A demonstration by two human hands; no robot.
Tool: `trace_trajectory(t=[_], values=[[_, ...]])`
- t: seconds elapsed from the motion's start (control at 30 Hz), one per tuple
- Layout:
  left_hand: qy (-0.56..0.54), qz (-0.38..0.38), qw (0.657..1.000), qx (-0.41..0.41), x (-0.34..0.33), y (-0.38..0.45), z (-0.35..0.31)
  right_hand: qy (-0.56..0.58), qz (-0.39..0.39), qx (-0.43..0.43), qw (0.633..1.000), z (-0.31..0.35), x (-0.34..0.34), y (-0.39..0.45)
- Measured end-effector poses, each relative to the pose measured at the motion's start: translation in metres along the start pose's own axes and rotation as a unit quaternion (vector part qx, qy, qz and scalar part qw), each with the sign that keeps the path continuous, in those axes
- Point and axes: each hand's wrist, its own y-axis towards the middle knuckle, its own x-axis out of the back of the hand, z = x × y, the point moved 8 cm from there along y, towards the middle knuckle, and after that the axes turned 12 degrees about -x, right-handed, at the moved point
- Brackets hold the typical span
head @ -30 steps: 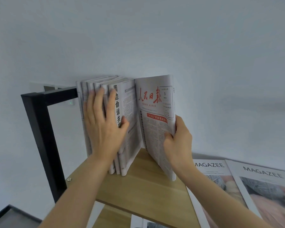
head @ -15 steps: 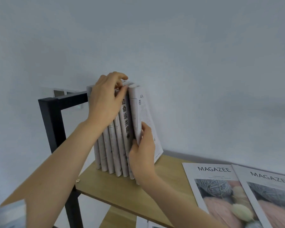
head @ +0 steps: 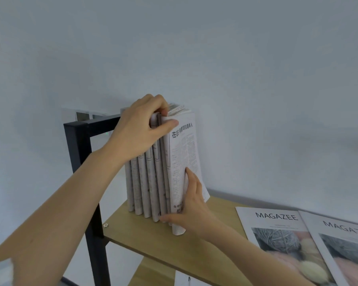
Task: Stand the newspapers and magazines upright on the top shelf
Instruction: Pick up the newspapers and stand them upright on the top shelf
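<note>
Left hand pinches the newspapers' tops, right hand grips the outermost paper's bottom corner, squaring the row at the shelf's left end; two magazines likely next.

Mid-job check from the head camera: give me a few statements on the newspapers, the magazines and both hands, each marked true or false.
1. The folded newspapers stand upright at the left end of the wooden shelf. True.
2. The left hand rests flat on the shelf board. False: it grips the top edges of the newspapers.
3. The right hand holds the lower part of the outermost newspaper. True.
4. The two magazines stand upright beside the newspapers. False: they lie flat on the shelf, apart from the newspapers, the right one overlapping the left.
5. A black metal frame rises at the left of the shelf. True.
</note>
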Motion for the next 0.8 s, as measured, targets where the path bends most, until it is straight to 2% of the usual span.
trace_trajectory(t=[0.27,0.6,0.8], values=[[0.037,-0.004,0.999,0.006,0.002,-0.001,0.001,-0.025,0.039,0.023,0.999,-0.013,0.005,0.026],[0.186,-0.07,0.979,0.036,-0.005,-0.003,-0.004,0.001,0.081,0.026,0.996,-0.031,0.004,0.036],[0.228,-0.066,0.971,0.029,-0.015,-0.004,-0.009,0.078,0.034,-0.027,0.996,-0.032,0.032,0.017]])
